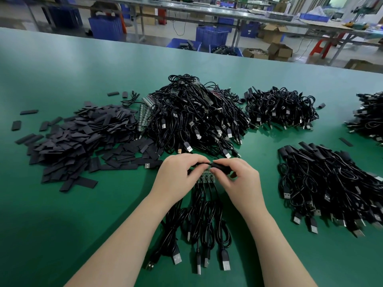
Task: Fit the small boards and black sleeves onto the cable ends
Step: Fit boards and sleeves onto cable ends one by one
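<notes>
A green table [62,204] is carrying a big central heap of black cables [194,117], a pile of flat black sleeves [78,139] to its left and a sleeved bundle [323,183] at right. Near the front edge, the left hand [176,175] and right hand [240,179] are meeting fingertip to fingertip, both curling round a black sleeve [219,165], seemingly on a cable end, above small green boards [206,176] joined to four cables [199,224].

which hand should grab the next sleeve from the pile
Left. The sleeve pile lies on the left hand's side, while the right hand pinches the sleeve being fitted.
</notes>
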Tool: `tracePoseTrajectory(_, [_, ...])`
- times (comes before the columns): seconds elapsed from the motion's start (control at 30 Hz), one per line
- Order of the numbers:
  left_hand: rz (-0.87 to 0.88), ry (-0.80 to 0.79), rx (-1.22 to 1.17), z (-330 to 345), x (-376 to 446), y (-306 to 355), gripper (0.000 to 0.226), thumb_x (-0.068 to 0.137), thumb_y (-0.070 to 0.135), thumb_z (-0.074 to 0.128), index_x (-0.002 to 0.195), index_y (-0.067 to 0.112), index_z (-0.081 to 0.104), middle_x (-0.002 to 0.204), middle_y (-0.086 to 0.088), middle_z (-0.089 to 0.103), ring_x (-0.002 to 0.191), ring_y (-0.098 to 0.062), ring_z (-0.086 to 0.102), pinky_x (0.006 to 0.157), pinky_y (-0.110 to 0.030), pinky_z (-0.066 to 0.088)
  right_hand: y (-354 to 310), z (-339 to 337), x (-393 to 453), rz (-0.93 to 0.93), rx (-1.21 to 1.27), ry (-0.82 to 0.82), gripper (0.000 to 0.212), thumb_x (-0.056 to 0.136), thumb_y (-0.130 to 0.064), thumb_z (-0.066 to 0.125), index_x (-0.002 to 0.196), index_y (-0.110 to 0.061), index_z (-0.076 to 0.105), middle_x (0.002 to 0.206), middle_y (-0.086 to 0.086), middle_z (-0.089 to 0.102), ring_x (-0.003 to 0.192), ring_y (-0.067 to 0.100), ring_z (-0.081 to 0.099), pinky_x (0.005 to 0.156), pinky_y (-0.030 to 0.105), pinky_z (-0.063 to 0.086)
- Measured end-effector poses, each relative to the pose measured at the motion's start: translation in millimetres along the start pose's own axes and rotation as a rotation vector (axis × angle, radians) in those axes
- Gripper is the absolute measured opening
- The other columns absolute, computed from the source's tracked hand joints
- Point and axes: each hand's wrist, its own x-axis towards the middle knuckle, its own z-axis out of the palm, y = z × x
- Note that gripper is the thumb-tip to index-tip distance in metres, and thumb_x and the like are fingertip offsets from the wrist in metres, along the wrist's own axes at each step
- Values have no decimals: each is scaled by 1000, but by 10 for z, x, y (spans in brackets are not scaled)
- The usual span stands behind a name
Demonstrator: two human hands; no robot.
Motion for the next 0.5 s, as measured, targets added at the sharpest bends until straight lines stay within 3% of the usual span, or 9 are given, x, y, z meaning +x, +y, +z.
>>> tracePoseTrajectory(0.1, [-17,21,-38,0,2,2,18,93,28,60,104,25,74,95,22,68,96,2,61,85,-23,49,-57,14,-9,196,278,28,19,81,-19,81,91,-34,74,84,-18,73,86,-3,66,76,9,48])
tracePoseTrajectory(0.2, [-20,47,-86,20,-4,36,22,91,29,57,103,24,74,94,26,65,97,4,60,83,-19,48,-135,45,-18,428,641,83,15,79,-22,82,87,-34,77,78,-10,73,72,4,66,68,13,51])
tracePoseTrajectory(0.4, [30,121,-118,25,-19,75,19,87,25,66,102,25,76,96,21,71,95,4,64,87,-40,53,-133,69,-18,545,742,106,14,84,-18,78,86,-31,79,79,-3,74,77,15,68,73,20,56])
tracePoseTrajectory(0.5, [39,133,-112,20,-24,82,17,84,23,69,99,24,77,93,20,71,91,4,64,84,-42,54,-122,68,-23,543,732,93,13,84,-19,78,87,-31,79,79,-2,74,77,16,67,75,23,57])
